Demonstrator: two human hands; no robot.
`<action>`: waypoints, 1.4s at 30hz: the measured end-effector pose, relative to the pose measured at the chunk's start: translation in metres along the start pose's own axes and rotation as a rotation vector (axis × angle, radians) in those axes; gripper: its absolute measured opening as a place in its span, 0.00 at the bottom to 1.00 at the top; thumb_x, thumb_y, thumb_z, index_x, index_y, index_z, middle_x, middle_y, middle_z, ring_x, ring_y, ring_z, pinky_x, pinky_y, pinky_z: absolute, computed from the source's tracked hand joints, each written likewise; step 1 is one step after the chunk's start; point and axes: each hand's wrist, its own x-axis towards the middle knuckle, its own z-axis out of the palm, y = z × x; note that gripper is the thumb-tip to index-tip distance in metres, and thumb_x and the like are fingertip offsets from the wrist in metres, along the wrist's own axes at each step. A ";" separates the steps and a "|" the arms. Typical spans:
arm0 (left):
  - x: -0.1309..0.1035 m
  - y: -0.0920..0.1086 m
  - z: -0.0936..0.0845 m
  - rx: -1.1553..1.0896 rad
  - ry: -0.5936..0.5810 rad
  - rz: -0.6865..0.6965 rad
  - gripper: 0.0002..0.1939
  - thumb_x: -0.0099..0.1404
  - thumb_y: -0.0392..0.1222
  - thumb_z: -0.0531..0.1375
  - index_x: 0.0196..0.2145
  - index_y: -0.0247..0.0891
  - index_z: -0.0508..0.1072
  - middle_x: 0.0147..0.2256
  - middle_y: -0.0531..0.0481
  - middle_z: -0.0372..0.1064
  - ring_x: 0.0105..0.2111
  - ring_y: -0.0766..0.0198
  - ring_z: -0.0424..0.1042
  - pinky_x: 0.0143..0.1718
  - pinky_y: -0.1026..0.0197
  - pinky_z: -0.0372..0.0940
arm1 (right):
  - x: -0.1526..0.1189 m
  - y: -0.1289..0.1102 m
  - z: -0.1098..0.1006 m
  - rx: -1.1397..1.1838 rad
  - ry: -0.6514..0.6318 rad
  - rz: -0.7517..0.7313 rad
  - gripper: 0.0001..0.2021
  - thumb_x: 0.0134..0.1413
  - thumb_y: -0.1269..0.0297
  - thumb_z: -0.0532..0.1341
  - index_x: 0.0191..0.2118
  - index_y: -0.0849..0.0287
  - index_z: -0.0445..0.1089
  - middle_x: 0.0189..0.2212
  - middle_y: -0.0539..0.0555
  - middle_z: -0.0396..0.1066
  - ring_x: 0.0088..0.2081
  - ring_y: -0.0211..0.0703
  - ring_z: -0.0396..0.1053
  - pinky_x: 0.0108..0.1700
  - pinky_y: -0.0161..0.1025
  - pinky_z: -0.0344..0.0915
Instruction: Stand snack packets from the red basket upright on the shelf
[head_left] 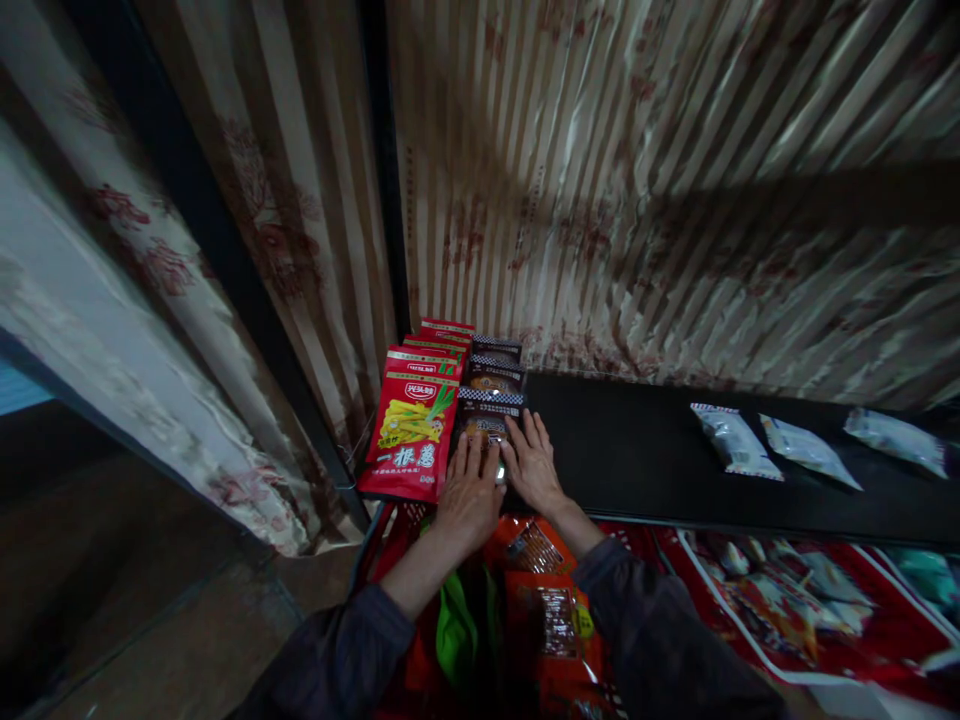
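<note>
My left hand (471,492) lies with its fingers stretched out over the lower part of a dark brown snack packet (489,408). From the other side, my right hand (533,458) touches the same packet, fingers extended. More brown packets are lined up behind it on the black shelf (622,430). Just left of my left hand stands a row of red snack bags (411,430) with yellow sticks and a green onion printed on the front one. The bottom of the brown packet is partly hidden by my fingers.
Below the shelf edge, a red basket (381,535) holds orange packets (551,610) and a green item (456,625). Several pale packets (736,440) lie along the shelf's right. Another red container (705,600) holds mixed snacks. A dark post (386,170) and striped curtain (600,200) stand behind.
</note>
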 end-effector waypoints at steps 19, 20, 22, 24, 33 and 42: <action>0.012 -0.007 0.001 -0.030 0.059 0.044 0.32 0.63 0.31 0.53 0.65 0.27 0.58 0.69 0.31 0.45 0.70 0.43 0.39 0.65 0.39 0.52 | 0.008 -0.003 0.002 0.272 0.036 0.073 0.33 0.66 0.46 0.43 0.69 0.60 0.49 0.71 0.63 0.41 0.72 0.50 0.39 0.69 0.55 0.48; 0.012 -0.008 0.000 -0.037 0.052 0.051 0.32 0.62 0.31 0.53 0.65 0.27 0.58 0.68 0.31 0.45 0.70 0.44 0.39 0.65 0.39 0.52 | 0.008 -0.002 0.003 0.266 0.034 0.074 0.33 0.66 0.46 0.43 0.69 0.60 0.50 0.71 0.63 0.41 0.72 0.50 0.39 0.69 0.55 0.48; 0.014 -0.009 -0.002 -0.048 0.044 0.059 0.32 0.62 0.29 0.52 0.65 0.27 0.58 0.69 0.30 0.45 0.70 0.44 0.39 0.66 0.40 0.52 | 0.008 -0.001 0.005 0.249 0.033 0.075 0.33 0.66 0.46 0.43 0.68 0.60 0.52 0.71 0.63 0.41 0.72 0.52 0.39 0.68 0.57 0.48; 0.015 -0.010 -0.002 -0.052 0.045 0.057 0.32 0.62 0.29 0.52 0.65 0.27 0.58 0.69 0.30 0.44 0.70 0.44 0.38 0.65 0.40 0.52 | 0.009 0.000 0.007 0.230 0.041 0.074 0.32 0.66 0.46 0.44 0.68 0.59 0.54 0.71 0.63 0.41 0.71 0.54 0.40 0.68 0.58 0.49; 0.017 -0.011 0.002 -0.051 0.069 0.043 0.31 0.64 0.31 0.53 0.65 0.29 0.58 0.69 0.32 0.43 0.70 0.45 0.39 0.65 0.39 0.52 | 0.015 0.005 0.010 0.154 0.032 0.014 0.29 0.66 0.49 0.45 0.66 0.55 0.58 0.71 0.59 0.44 0.71 0.55 0.42 0.68 0.59 0.49; 0.014 -0.009 0.010 -0.062 0.120 0.023 0.30 0.64 0.33 0.53 0.64 0.29 0.59 0.69 0.32 0.44 0.70 0.44 0.39 0.66 0.39 0.51 | 0.012 0.002 0.007 0.106 0.032 0.022 0.29 0.66 0.50 0.46 0.66 0.56 0.58 0.71 0.59 0.43 0.72 0.55 0.39 0.68 0.59 0.48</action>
